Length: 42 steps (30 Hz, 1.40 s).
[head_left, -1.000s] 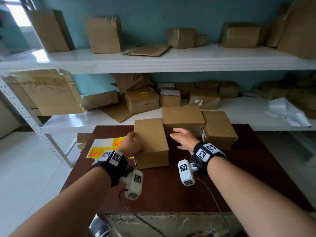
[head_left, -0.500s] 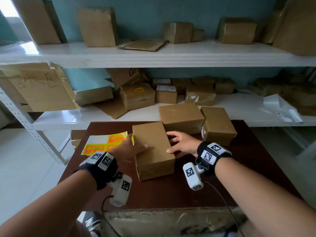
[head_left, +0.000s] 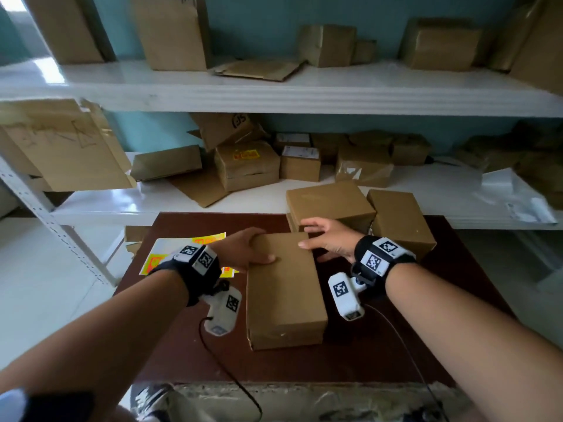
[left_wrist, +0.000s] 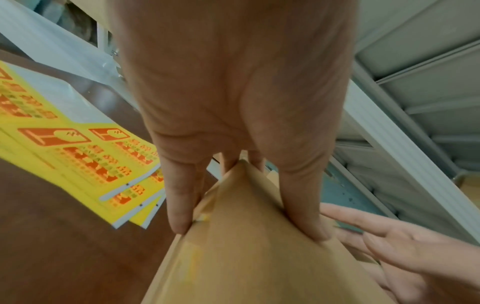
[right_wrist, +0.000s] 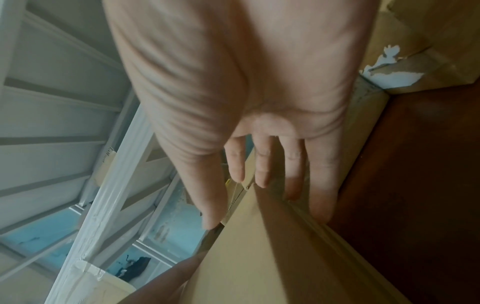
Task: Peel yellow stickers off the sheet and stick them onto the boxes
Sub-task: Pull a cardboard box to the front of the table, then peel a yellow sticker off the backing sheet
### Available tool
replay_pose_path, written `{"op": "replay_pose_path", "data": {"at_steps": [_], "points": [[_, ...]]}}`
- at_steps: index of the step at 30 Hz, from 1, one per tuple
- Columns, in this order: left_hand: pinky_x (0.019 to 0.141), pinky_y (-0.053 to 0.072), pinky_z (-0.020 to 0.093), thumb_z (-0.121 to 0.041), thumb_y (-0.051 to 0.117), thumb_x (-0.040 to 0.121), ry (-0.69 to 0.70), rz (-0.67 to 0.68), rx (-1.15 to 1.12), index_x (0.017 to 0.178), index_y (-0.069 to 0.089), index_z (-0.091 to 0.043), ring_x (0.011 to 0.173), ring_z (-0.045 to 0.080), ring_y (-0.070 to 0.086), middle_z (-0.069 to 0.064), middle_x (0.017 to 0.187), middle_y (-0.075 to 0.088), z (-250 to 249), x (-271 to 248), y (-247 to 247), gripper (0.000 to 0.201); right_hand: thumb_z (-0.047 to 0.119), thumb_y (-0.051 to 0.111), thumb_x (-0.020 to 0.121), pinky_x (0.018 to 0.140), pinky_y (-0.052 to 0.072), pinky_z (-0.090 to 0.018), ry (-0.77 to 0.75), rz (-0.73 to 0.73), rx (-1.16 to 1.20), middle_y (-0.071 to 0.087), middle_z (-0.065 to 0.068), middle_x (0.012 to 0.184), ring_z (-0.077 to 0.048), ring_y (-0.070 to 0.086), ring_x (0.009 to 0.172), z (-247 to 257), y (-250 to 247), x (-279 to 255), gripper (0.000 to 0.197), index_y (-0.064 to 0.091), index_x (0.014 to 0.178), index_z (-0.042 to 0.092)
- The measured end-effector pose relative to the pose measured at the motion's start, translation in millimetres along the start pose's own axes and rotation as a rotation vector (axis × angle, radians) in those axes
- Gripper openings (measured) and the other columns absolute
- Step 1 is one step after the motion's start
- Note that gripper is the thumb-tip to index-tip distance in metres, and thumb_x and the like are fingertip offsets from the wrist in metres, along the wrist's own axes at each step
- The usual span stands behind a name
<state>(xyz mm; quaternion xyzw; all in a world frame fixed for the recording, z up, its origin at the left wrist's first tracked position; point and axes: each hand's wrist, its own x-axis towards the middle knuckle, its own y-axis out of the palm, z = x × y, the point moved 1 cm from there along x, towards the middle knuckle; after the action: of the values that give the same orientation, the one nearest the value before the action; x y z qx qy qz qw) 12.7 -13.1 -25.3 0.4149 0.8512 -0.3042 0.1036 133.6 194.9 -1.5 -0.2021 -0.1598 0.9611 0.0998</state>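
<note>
I hold a plain brown cardboard box [head_left: 285, 287] at its far end with both hands on the dark red-brown tabletop [head_left: 380, 354], squaring it in front of me before any label goes on. My left hand [head_left: 243, 249] grips the far left corner, thumb lying across the top face and fingers [left_wrist: 179, 203] pressed down the side wall; my right hand [head_left: 330, 239] is clasped over the far right corner, thumb at the top edge and fingers [right_wrist: 262, 164] curled down the end face, as the right wrist view shows. The sheet of yellow stickers [head_left: 189, 249], printed in orange-red, lies flat on the tabletop just left of the box, partly hidden under my left wrist; the left wrist view suggests more than one sheet [left_wrist: 78, 148] stacked there. Two more brown boxes [head_left: 332, 205] [head_left: 400, 222] stand at the back of the tabletop, the nearer one touching or almost touching my right fingers. On the white shelf [head_left: 152, 202] behind, one carton [head_left: 246, 161] already wears a yellow label. By my reading the step in hand is positioning, and no sticker is yet on this box's top. The next move calls for freeing one hand, lifting a sticker's corner from its backing without creasing it, and keeping the box steady with the other.
</note>
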Motion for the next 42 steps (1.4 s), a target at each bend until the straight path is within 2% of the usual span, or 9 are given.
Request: {"op": "replay_pose_path", "data": {"at_steps": [7,11,15,19,23,26,32,37,42], "points": [[0.070,0.059,0.031,-0.036,0.077,0.085,0.079,-0.086,0.014,0.151,0.031,-0.030,0.104,0.019,0.063,0.001,0.133,0.049,3.1,-17.0,26.1,0.081,0.007,0.076,0.087,0.091,0.058,-0.055,-0.037,-0.057,-0.038,0.049,-0.002,0.144,-0.027,0.064,0.116,-17.1,10.4,-28.8,0.058,0.057,0.139,0.022],[0.055,0.052,0.019,-0.039,0.055,0.099,0.112,-0.136,-0.017,0.154,0.028,-0.027,0.088,0.012,0.061,0.006,0.129,0.051,12.3,-25.2,33.4,0.062,0.006,0.076,0.086,0.090,0.058,-0.054,-0.028,-0.066,-0.019,0.051,-0.004,0.145,-0.028,0.065,0.115,-19.8,15.1,-40.9,0.057,0.058,0.138,0.024],[0.094,0.055,0.041,-0.042,0.045,0.103,0.076,-0.230,-0.075,0.139,0.052,-0.017,0.112,0.025,0.060,0.009,0.126,0.061,24.7,-22.6,13.1,0.044,0.006,0.077,0.086,0.088,0.059,-0.053,-0.020,-0.061,-0.062,0.052,-0.003,0.143,-0.027,0.063,0.117,-14.6,13.9,-41.3,0.057,0.059,0.136,0.024],[0.079,0.052,0.028,-0.027,0.055,0.100,0.016,-0.397,0.199,0.133,0.061,-0.012,0.088,0.024,0.062,0.010,0.106,0.067,47.0,-11.3,-20.9,0.037,0.005,0.079,0.083,0.085,0.060,-0.055,-0.013,-0.066,-0.057,0.053,-0.002,0.140,-0.027,0.064,0.115,-14.8,14.8,-38.5,0.055,0.061,0.133,0.023],[0.114,0.033,0.033,-0.044,0.048,0.100,-0.105,-0.368,0.580,0.140,0.054,-0.036,0.132,0.025,0.050,0.001,0.144,0.056,68.1,2.6,-36.6,0.041,0.006,0.081,0.081,0.082,0.061,-0.055,-0.022,-0.061,-0.049,0.053,-0.001,0.140,-0.026,0.066,0.112,-14.5,13.7,-33.8,0.054,0.063,0.129,0.022],[0.121,0.020,0.036,-0.053,0.048,0.098,-0.136,-0.272,0.745,0.151,0.038,-0.034,0.147,0.026,0.029,0.002,0.160,0.034,82.1,20.2,-34.1,0.057,0.007,0.082,0.080,0.082,0.061,-0.054,-0.025,-0.058,-0.058,0.054,0.000,0.138,-0.024,0.065,0.113,-13.6,13.0,-29.8,0.053,0.063,0.127,0.024],[0.108,0.039,0.047,-0.057,0.069,0.081,-0.199,-0.379,0.764,0.151,0.031,-0.026,0.136,0.039,0.039,0.011,0.151,0.038,97.4,31.0,-31.6,0.086,0.014,0.082,0.081,0.082,0.061,-0.040,0.013,-0.038,-0.207,0.052,0.008,0.131,-0.015,0.056,0.119,-2.9,9.2,-28.9,0.056,0.061,0.131,0.026],[0.106,0.044,0.045,-0.051,0.080,0.072,-0.162,-0.387,0.720,0.150,0.035,-0.024,0.132,0.033,0.047,0.007,0.149,0.046,96.2,34.9,-41.1,0.094,0.016,0.080,0.084,0.073,0.051,-0.021,-0.027,-0.050,-0.288,0.052,0.008,0.122,-0.006,0.050,0.115,-0.1,8.1,-25.3,0.052,0.061,0.133,0.022],[0.104,0.047,0.042,-0.049,0.083,0.069,-0.152,-0.378,0.732,0.147,0.042,-0.026,0.128,0.027,0.053,0.004,0.145,0.052,91.7,35.2,-45.2,0.091,0.033,0.070,0.093,0.086,0.056,-0.033,-0.023,-0.035,-0.250,0.055,0.005,0.130,-0.014,0.055,0.120,10.1,3.7,-24.7,0.041,0.061,0.131,0.025]]}}
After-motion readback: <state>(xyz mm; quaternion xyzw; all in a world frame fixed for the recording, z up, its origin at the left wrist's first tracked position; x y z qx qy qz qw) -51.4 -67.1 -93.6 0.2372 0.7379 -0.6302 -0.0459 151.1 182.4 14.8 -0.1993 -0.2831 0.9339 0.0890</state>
